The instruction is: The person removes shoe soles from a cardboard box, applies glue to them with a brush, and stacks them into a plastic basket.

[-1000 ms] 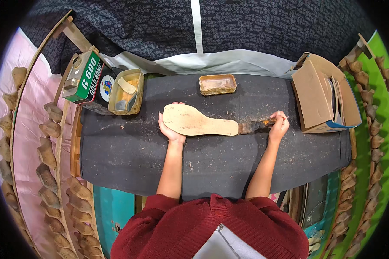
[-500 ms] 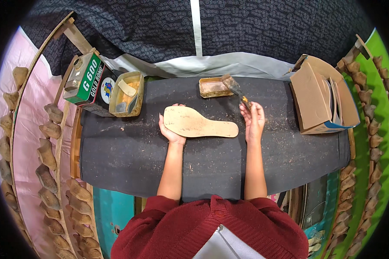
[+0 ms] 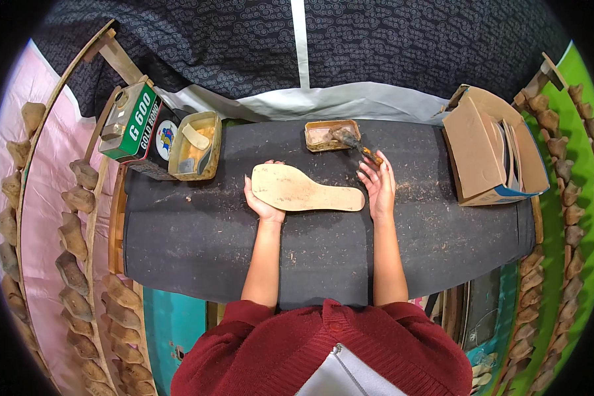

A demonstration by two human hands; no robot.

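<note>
A tan shoe insole (image 3: 303, 190) lies level across my left hand (image 3: 268, 206), with its wide end gripped between the thumb and the fingers beneath. Most of those fingers are hidden under it. The brush (image 3: 350, 140), dark and crusted, has its bristle end in a small rectangular tray (image 3: 328, 146) at the far middle of the table. Its handle slants out over the tray's near right corner. My right hand (image 3: 380, 188) is beside the handle's end, palm turned up and fingers spread apart, seemingly not gripping it.
Far left stand a green and black metal can (image 3: 138, 132) and a yellowish container (image 3: 198, 146) with flat pieces inside. An open cardboard box (image 3: 478, 148) holds sheets on the right. Crumbs dot the dark tablecloth (image 3: 323, 257). Racks of wooden shoe lasts (image 3: 72, 237) flank both sides.
The brush has gone from upright in my right hand to lying with its bristles in the tray. My right fingers have spread apart. The left hand and insole are almost unmoved.
</note>
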